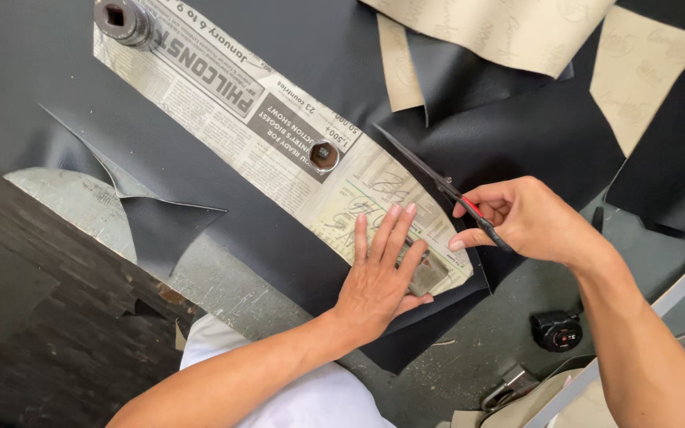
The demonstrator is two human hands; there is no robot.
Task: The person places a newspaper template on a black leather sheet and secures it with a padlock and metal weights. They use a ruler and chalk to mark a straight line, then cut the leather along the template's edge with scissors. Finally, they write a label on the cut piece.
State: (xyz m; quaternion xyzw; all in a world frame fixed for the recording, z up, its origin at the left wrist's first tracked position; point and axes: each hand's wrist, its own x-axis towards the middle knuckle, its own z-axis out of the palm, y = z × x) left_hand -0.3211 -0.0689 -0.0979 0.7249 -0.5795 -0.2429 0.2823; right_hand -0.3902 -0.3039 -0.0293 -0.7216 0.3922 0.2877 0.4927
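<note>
This looks like an upholstery or leatherwork workshop. A wide sheet of black faux leather (279, 261) covers a scuffed, scratched grey counter (223, 293), and on the sheet lies a long newspaper cutting pattern (263, 135) weighed down by two heavy steel sockets (123, 19). Beyond the pattern, offcuts of the same black material (509, 32) show their beige fabric backing, and black-bladed scissors with red handles (445, 189) sit at the pattern's near edge.

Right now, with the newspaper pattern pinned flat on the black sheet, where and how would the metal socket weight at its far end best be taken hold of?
Probably by its round sides, from straight above. The metal socket weight stands upright on the newspaper pattern, its square hole facing up, nothing crowding it. Both hands are busy: the left hand presses the pattern, the right hand works the scissors.
</note>
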